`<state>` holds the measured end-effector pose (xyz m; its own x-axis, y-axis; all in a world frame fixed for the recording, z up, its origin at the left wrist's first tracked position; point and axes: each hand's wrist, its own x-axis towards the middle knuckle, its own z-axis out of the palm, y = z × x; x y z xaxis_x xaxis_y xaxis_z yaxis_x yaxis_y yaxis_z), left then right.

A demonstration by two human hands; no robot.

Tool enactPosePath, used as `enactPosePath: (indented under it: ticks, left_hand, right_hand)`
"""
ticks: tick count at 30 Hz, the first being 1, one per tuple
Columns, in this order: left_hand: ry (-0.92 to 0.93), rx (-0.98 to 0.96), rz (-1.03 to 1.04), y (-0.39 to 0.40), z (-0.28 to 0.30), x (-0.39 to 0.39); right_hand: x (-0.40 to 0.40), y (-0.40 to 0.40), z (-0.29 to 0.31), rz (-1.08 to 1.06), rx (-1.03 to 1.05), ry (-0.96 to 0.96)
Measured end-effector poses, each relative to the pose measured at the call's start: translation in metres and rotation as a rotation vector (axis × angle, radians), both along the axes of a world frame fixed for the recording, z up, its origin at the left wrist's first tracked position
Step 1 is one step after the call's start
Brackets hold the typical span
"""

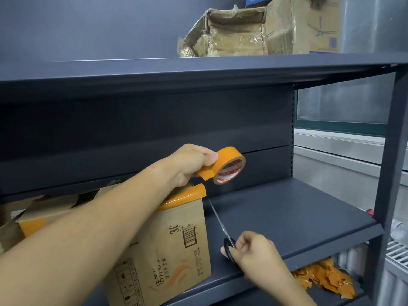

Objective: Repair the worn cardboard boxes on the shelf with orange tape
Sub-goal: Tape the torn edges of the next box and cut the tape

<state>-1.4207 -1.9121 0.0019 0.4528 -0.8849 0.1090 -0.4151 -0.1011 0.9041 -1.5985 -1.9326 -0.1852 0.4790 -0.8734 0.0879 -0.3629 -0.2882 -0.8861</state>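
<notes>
While the left hand (189, 164) is gripping the roll of orange tape (227, 167) with fingers curled over its rim, the right hand (254, 250) is holding a pair of scissors (223, 230) by the black handles, fingers curled through them. The thin blades are pointing up from the right hand toward the tape's loose end, just under the left hand. Directly below the left hand, a cardboard box (176, 244) is standing on the middle shelf (298, 217), its upper edge covered by a strip of orange tape that is running to the corner, where a short tail is sticking up beside the roll. What is inside this box cannot be told. Left of the left forearm, torn cardboard flaps (50, 204) are showing. Well above both hands, on the top shelf (198, 65), 2 more worn boxes (231, 34) are sitting side by side, the nearer wrapped in clear film. Below and right of the right hand, crumpled orange scraps (326, 279) are lying on the lower shelf.
</notes>
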Motion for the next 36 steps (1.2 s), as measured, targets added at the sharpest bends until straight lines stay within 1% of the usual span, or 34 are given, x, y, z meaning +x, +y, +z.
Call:
enactPosePath:
  ticks: [3,6,8,11,14,19,24,28,36]
  left_hand:
    - [0.064,-0.102,0.077,0.002,0.014,0.004]
    - [0.164,-0.161,0.143,0.014,0.03,0.011]
    - [0.243,-0.212,0.182,0.029,0.04,0.021]
    - [0.292,-0.325,0.247,0.062,0.053,0.041]
    - [0.323,-0.365,0.255,0.101,0.061,0.06]
    - [0.355,-0.318,0.274,0.159,0.06,0.081]
    - [0.39,-0.325,0.304,0.205,0.044,0.094]
    - [0.373,-0.312,0.312,0.241,0.03,0.103]
    - [0.337,-0.317,0.397,0.306,-0.003,0.117]
  right_hand:
    - [0.004,-0.014,-0.005,-0.025,-0.096,0.209]
    - [0.011,-0.023,-0.008,-0.011,-0.199,0.369]
    - [0.014,-0.027,-0.01,0.001,-0.263,0.44]
    - [0.021,-0.031,-0.013,0.012,-0.331,0.502]
    - [0.028,-0.033,-0.015,0.008,-0.36,0.525]
    - [0.037,-0.034,-0.019,-0.008,-0.378,0.539]
    - [0.039,-0.034,-0.021,-0.007,-0.384,0.558]
    - [0.039,-0.033,-0.022,-0.02,-0.399,0.569]
    - [0.043,-0.03,-0.025,-0.039,-0.414,0.595]
